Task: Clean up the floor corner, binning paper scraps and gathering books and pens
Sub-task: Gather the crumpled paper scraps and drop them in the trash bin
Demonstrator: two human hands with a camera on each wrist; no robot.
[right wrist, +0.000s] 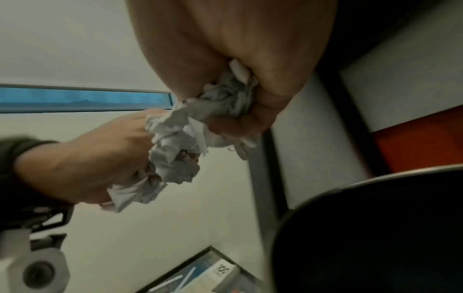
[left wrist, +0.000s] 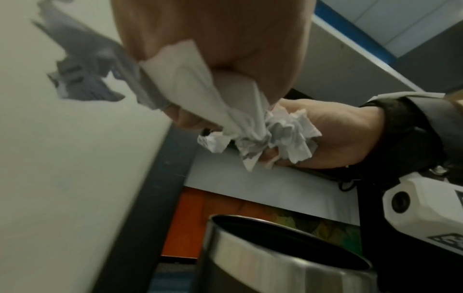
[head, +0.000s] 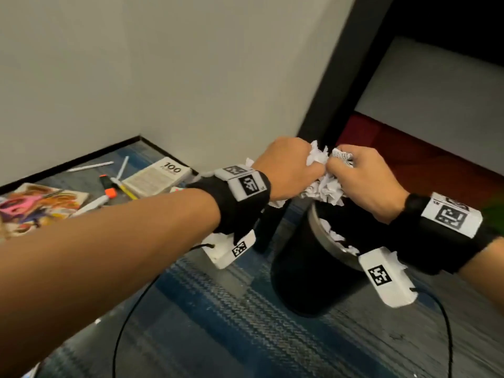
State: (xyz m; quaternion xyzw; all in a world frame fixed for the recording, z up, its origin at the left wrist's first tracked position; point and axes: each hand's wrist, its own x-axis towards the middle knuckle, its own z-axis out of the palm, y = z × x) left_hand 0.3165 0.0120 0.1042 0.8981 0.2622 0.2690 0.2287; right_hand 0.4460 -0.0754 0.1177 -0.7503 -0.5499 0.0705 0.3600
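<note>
Both your hands are fisted on one bundle of crumpled paper scraps (head: 324, 173), held just above the mouth of the black bin (head: 305, 274) at centre right of the head view. Your left hand (head: 286, 170) clamps the left side of the wad and your right hand (head: 365, 181) the right side, knuckles almost touching; the wrist views show fingers curled tightly into the paper, with loose corners sticking out below each fist.

The bin already holds white scraps near its rim, so I judge this is a drop step. To do it well:

- Centre the bundle over the opening before you let go; from the head view it sits toward the far edge of the rim, close to the dark post (head: 341, 77) behind.
- Lower your fists nearer the rim so that light pieces fall straight in and do not drift onto the carpet (head: 218, 309).
- Open both hands together and spread the fingers fully; torn bits tend to cling in the palm.
- Watch the dangling cable (head: 131, 323) and wrist units near the bin wall, so you do not tip it.

At centre left, on the floor by the wall corner, the book marked "100" (head: 161, 175), the colourful book (head: 41, 205), the orange highlighter (head: 107, 186) and white pens (head: 90, 166) lie waiting to be gathered.
</note>
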